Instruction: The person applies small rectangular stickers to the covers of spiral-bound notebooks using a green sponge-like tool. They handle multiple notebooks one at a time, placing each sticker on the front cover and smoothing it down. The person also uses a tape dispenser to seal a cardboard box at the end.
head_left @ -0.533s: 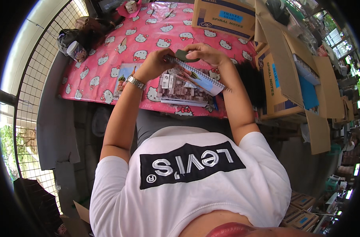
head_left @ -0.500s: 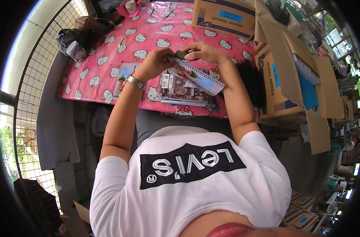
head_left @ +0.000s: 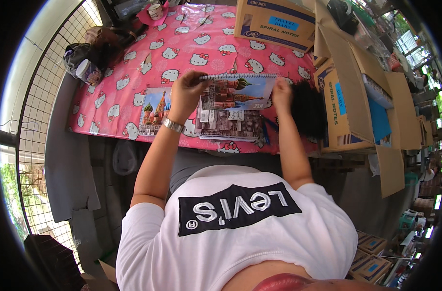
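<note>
A spiral notebook (head_left: pixel 238 93) with colourful domed towers on its cover is held up above the table, its white coil along the upper edge. My left hand (head_left: pixel 188 93) is closed on its left end, thumb and fingers pinching near the coil. My right hand (head_left: pixel 281 94), slightly blurred, is closed at its upper right corner, by the coil's end. Below it lies a stack of notebooks (head_left: pixel 228 127) with a grey city picture on top, partly covered. To the left, another spiral notebook (head_left: pixel 155 109) lies flat on the table.
A pink patterned cloth (head_left: pixel 182 53) covers the table. Blue pens (head_left: pixel 268 130) and a black furry item (head_left: pixel 307 109) lie to the right. Cardboard boxes (head_left: pixel 274 24) stand at the back and an open carton (head_left: pixel 347 116) at right. A cup (head_left: pixel 87 72) sits at left beside bags.
The notebook has swung from slanting to nearly level. My right hand has moved right, from near my left hand to the notebook's right end. The dark green piece it held no longer shows.
</note>
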{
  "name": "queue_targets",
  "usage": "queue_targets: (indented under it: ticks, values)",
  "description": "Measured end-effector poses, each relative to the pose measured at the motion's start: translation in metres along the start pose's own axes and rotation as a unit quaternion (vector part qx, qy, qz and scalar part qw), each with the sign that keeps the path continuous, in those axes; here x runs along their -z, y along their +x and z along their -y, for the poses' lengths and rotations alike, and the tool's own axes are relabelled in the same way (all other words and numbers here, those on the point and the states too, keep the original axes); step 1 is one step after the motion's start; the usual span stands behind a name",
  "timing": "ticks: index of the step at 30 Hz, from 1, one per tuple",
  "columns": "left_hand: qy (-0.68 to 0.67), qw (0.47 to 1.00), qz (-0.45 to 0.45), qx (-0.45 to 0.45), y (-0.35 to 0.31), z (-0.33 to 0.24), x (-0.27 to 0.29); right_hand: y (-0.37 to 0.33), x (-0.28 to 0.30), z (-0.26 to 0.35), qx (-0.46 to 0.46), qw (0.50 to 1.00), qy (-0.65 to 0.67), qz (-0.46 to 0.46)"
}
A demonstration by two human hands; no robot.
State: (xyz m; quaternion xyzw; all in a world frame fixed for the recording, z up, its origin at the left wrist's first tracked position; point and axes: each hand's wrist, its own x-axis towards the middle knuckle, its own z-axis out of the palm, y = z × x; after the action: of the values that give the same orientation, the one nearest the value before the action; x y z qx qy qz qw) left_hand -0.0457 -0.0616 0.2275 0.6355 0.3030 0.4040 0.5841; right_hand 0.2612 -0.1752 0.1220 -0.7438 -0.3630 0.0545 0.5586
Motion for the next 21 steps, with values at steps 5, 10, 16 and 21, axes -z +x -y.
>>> queue_targets:
  ticks: [5, 10, 16, 21]
  values:
    - [0.013, 0.996, -0.085, -0.028, -0.033, 0.001, -0.028, -0.024, 0.026, 0.160, 0.314, 0.949, 0.027, 0.025]
    - [-0.001, 0.995, -0.086, -0.045, -0.037, 0.001, -0.037, -0.020, -0.009, 0.190, 0.401, 0.856, -0.194, 0.261]
    - [0.009, 0.996, -0.080, -0.045, -0.040, 0.006, -0.027, -0.016, -0.015, 0.197, 0.358, 0.858, -0.179, 0.323]
    - [0.039, 0.996, -0.060, -0.055, -0.040, 0.002, -0.024, -0.016, -0.010, 0.211, 0.320, 0.858, -0.164, 0.366]
